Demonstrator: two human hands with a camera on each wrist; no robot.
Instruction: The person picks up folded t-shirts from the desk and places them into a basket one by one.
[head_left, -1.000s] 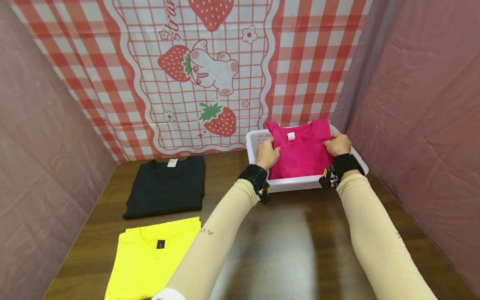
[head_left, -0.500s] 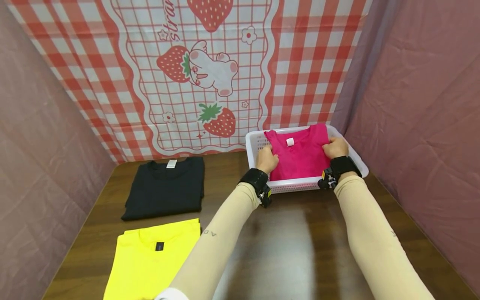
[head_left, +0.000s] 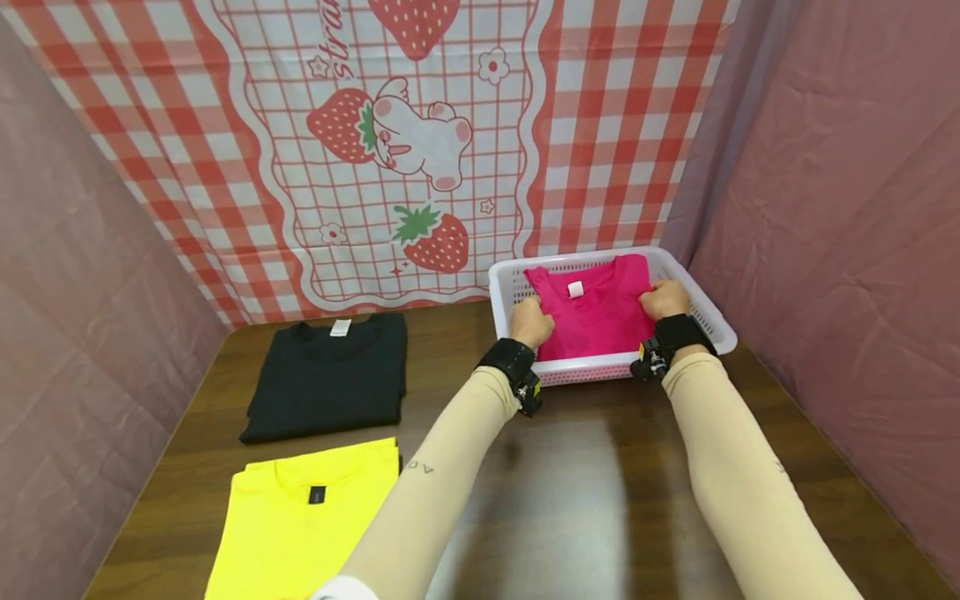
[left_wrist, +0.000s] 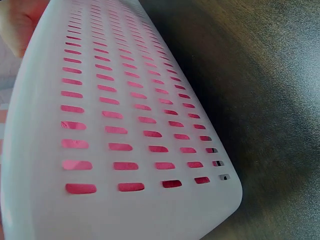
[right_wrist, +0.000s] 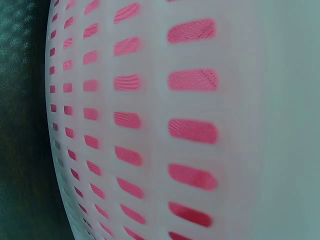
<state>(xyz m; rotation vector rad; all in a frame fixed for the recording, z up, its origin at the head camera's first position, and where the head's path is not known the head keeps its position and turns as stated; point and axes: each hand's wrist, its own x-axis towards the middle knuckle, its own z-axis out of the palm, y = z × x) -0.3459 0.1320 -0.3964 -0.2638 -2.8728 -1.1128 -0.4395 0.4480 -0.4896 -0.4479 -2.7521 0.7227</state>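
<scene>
A folded pink T-shirt (head_left: 596, 312) with a white neck label lies inside a white plastic basket (head_left: 592, 368) at the back right of the table. My left hand (head_left: 531, 323) pinches the shirt's left edge, and my right hand (head_left: 666, 300) pinches its right edge. Both hands reach over the basket's front rim. In the left wrist view, pink fabric shows through the slots of the basket wall (left_wrist: 125, 100), with part of a hand (left_wrist: 17, 25) at the top left. The right wrist view is filled by the slotted wall (right_wrist: 155, 100), and the fingers are hidden there.
A folded black T-shirt (head_left: 326, 379) lies at the back left of the wooden table (head_left: 555, 492). Nearer lies a folded yellow T-shirt (head_left: 300, 525), partly behind the left forearm. A checked strawberry cloth (head_left: 600, 125) hangs behind, and pink curtains (head_left: 840, 250) flank the table.
The pink T-shirt has sunk lower into the basket, its collar edge dropping below the back rim. Both hands have moved down slightly with it and still hold its sides.
</scene>
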